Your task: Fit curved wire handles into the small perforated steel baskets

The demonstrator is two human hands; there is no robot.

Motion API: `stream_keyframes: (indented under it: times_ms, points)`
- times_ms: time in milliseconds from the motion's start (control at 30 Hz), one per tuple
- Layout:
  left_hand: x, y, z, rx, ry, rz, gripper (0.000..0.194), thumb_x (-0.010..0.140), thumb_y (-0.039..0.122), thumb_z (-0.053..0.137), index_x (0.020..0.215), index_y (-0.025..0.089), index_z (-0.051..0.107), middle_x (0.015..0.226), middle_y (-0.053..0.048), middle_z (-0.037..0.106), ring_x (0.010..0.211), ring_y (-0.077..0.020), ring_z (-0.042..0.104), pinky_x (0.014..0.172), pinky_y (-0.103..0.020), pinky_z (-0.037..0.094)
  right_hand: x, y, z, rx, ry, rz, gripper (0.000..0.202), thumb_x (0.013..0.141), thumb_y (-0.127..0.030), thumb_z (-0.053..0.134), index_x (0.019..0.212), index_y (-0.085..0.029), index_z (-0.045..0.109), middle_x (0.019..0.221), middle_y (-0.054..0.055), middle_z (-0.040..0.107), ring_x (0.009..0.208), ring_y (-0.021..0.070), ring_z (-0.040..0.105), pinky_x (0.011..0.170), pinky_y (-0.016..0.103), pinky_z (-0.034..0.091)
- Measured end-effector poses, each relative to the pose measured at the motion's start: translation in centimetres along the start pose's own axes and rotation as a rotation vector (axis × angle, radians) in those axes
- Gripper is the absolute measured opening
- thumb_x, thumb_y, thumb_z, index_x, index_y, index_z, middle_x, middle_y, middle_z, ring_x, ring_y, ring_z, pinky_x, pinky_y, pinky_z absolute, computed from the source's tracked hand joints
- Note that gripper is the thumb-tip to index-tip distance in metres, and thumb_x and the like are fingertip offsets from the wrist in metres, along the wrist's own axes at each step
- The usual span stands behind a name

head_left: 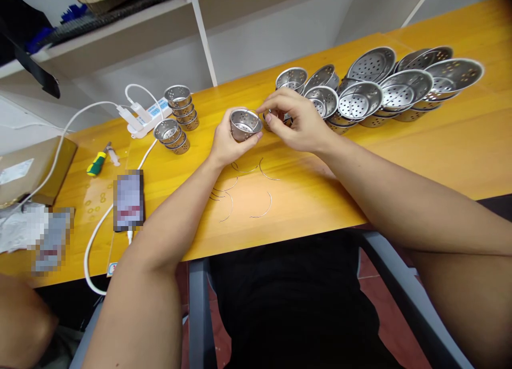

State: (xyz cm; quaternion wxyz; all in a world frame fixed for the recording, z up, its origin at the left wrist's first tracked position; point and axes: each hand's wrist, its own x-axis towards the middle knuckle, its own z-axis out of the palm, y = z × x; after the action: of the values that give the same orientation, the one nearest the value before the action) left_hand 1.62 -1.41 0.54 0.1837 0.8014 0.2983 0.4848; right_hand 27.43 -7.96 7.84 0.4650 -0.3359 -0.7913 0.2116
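Observation:
My left hand (230, 139) is wrapped round a small perforated steel strainer cup (246, 135), its open top facing up and toward me. A thin wire handle (253, 127) crosses the cup's mouth. At the cup's right rim, my right hand (294, 118) has its fingers curled, the index fingertip and thumb at the end of the wire. Another small perforated cup is partly hidden behind the right fingers. Several loose curved wires (270, 203) lie on the table below my hands.
Several perforated steel cups and bowls (360, 99) stand nested at the right on the yellow table (320, 209). Two cup stacks (172, 131) stand at left, beside a power strip (148, 118) with white cables. A phone (128, 201), screwdriver (96, 165) and cardboard box (36, 166) lie further left. Another person's arm shows lower left.

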Motion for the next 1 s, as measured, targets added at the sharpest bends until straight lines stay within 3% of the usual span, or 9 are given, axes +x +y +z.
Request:
stream_keyframes:
  times_ms: [167,367,567,767,900,1000]
  points:
    - [0.0,0.5,-0.1,-0.003,0.004,-0.021,0.090,0.095,0.090,0.086,0.155,0.029,0.057,0.145,-0.013,0.079,0.139,-0.0334,0.083,0.128,-0.058,0.066,0.0,-0.1,0.0,-0.133,-0.087,-0.051,0.025,0.112,-0.050,0.073,0.128,-0.036,0.087,0.150,0.014,0.077,0.139,0.0451,0.072,0.119,0.070,0.062]
    - [0.1,2.1,-0.1,0.005,0.000,-0.086,0.097,0.088,0.098,0.087,0.153,0.031,0.059,0.141,-0.011,0.078,0.138,-0.0345,0.082,0.125,-0.058,0.067,-0.2,-0.1,0.2,-0.194,-0.231,-0.060,0.038,0.109,-0.035,0.071,0.145,-0.034,0.086,0.167,0.016,0.067,0.148,0.0474,0.066,0.126,0.072,0.058]
    - [0.1,2.2,0.2,-0.013,-0.010,-0.104,0.101,0.086,0.101,0.085,0.153,0.031,0.058,0.142,-0.011,0.077,0.141,-0.0356,0.079,0.129,-0.060,0.064,-0.4,0.1,0.5,-0.185,-0.275,-0.068,0.050,0.106,-0.033,0.075,0.155,-0.037,0.082,0.169,0.017,0.063,0.158,0.0480,0.061,0.136,0.074,0.051]
    - [0.4,1.6,0.1,0.080,0.038,-0.041,0.095,0.085,0.094,0.092,0.153,0.035,0.062,0.153,-0.013,0.067,0.155,-0.0391,0.070,0.139,-0.063,0.057,-0.3,-0.8,0.1,-0.245,-0.175,-0.099,0.055,0.106,-0.042,0.079,0.161,-0.036,0.077,0.175,0.017,0.059,0.165,0.0517,0.053,0.134,0.073,0.050]
    - [0.4,1.1,0.1,0.110,0.002,-0.051,0.099,0.082,0.089,0.098,0.158,0.036,0.062,0.156,-0.014,0.064,0.158,-0.0420,0.066,0.140,-0.064,0.055,-0.2,-1.4,0.7,-0.263,-0.188,-0.117,0.040,0.111,-0.052,0.078,0.148,-0.037,0.082,0.151,0.016,0.074,0.147,0.0505,0.064,0.127,0.074,0.052]
    - [0.4,0.3,0.2,0.094,-0.034,-0.049,0.105,0.086,0.087,0.096,0.168,0.038,0.052,0.165,-0.015,0.062,0.163,-0.0421,0.063,0.141,-0.065,0.054,0.0,-1.8,0.6,-0.301,-0.185,-0.064,0.034,0.120,-0.057,0.061,0.135,-0.037,0.084,0.133,0.015,0.077,0.132,0.0467,0.070,0.119,0.070,0.056]
